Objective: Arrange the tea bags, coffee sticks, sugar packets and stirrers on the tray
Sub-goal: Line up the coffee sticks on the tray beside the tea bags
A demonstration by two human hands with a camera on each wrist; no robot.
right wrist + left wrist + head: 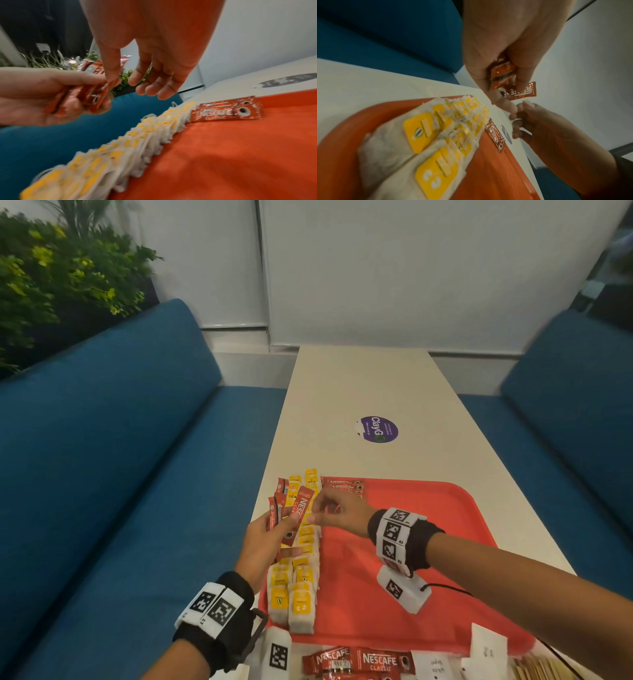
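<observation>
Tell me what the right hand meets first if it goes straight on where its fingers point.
The coffee sticks held in the left hand. The right hand points left at them from very close; whether it already touches them is unclear.

A long pale table (359, 392) is running away toward a white wall (411, 268) hung with roller blinds. Blue padded seating is flanking it: a left bench (102, 440) and a right bench (565, 392). A leafy green plant (51, 275) with yellow tips is standing behind the left bench. A round purple sticker (379, 429) is lying on the tabletop. Soft, even indoor light is falling over everything.
</observation>
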